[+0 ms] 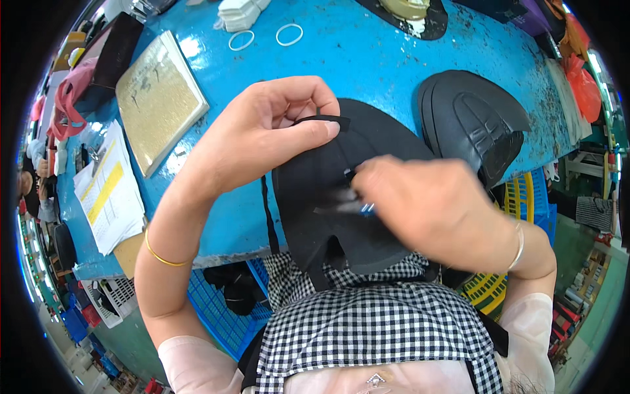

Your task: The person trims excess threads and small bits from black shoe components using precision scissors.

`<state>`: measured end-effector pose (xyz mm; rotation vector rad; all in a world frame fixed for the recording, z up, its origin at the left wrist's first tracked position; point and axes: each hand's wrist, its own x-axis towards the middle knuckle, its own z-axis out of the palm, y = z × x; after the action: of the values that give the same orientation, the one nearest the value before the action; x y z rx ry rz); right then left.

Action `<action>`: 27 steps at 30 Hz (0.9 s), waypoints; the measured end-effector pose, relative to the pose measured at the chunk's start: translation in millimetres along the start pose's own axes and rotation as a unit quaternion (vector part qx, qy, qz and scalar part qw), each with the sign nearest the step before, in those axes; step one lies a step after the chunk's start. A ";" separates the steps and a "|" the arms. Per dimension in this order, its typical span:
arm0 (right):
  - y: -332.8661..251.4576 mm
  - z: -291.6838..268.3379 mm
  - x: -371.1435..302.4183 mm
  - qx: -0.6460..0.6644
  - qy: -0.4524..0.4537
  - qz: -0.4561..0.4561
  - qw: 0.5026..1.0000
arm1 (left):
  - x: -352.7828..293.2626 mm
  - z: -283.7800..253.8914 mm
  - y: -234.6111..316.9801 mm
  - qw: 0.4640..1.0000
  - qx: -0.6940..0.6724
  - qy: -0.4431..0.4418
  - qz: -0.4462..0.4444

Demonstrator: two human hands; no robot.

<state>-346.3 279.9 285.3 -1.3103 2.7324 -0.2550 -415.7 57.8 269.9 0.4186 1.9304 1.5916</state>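
My left hand point(262, 134) is closed, pinching the end of a narrow black strip point(342, 123) between thumb and fingers. Beneath both hands lies a broad, rounded black sheet piece point(298, 213), with a notch in its near edge; it spans the table edge and my lap. My right hand point(433, 210), blurred by motion, is closed around a small tool point(348, 202) over the middle of this piece. Only a silvery smear, a dark tip and a bit of blue show of the tool, so its kind is unclear. A thin black strap point(268, 217) hangs at the piece's left side.
Stacked black moulded pieces point(469, 118) lie at the right of the blue table point(367, 65). On the left are a worn tan block point(161, 98) and papers point(108, 197). Two white rings point(289, 35) lie farther back. A blue basket point(216, 308) and yellow basket point(485, 292) stand below.
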 end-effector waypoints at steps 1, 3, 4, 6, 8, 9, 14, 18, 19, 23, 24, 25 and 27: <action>-13.9 10.1 -0.5 -0.074 -0.011 -0.002 0.997 | 2.8 -1.7 0.8 1.000 0.005 -0.004 0.005; -31.7 20.1 4.1 -0.118 0.030 -0.018 0.992 | -0.1 -4.7 2.1 0.998 0.003 0.050 0.032; -38.6 21.9 4.8 -0.122 0.014 -0.011 0.992 | -0.5 -4.4 3.9 0.996 0.005 0.070 0.061; -42.9 24.6 6.5 -0.146 0.015 -0.006 0.989 | -2.6 -9.8 10.4 0.990 0.013 0.099 0.099; -45.1 27.0 8.9 -0.163 0.035 -0.001 0.986 | -7.8 -15.7 19.1 0.978 0.061 0.156 0.125; -42.4 27.3 8.5 -0.162 0.034 0.001 0.986 | -11.4 -16.3 27.6 0.978 0.062 0.162 0.118; 16.9 18.3 1.1 0.283 0.184 0.160 0.928 | -12.7 -15.2 18.4 0.978 0.064 0.125 0.155; 73.2 20.5 -92.1 0.504 0.411 0.431 0.625 | -2.5 1.1 21.8 0.994 0.093 -0.017 0.057; 85.4 22.5 -115.9 0.520 0.459 0.388 0.607 | 1.0 3.8 21.3 0.993 0.100 -0.053 0.030; 117.7 12.0 -164.4 0.442 0.434 0.451 0.642 | 13.9 15.3 7.5 0.971 0.159 -0.172 0.043; 119.9 16.1 -168.9 0.443 0.434 0.451 0.642 | 15.2 17.6 5.5 0.956 0.174 -0.223 0.073; 119.0 19.3 -169.4 0.478 0.474 0.422 0.607 | 18.3 20.9 6.6 0.956 0.173 -0.226 0.073; 113.3 21.1 -164.1 0.510 0.514 0.391 0.568 | 23.1 26.4 10.5 0.946 0.226 -0.233 0.006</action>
<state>-326.9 475.6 245.6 0.6246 2.3553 -2.5191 -418.5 94.2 271.6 0.9053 1.8928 0.9241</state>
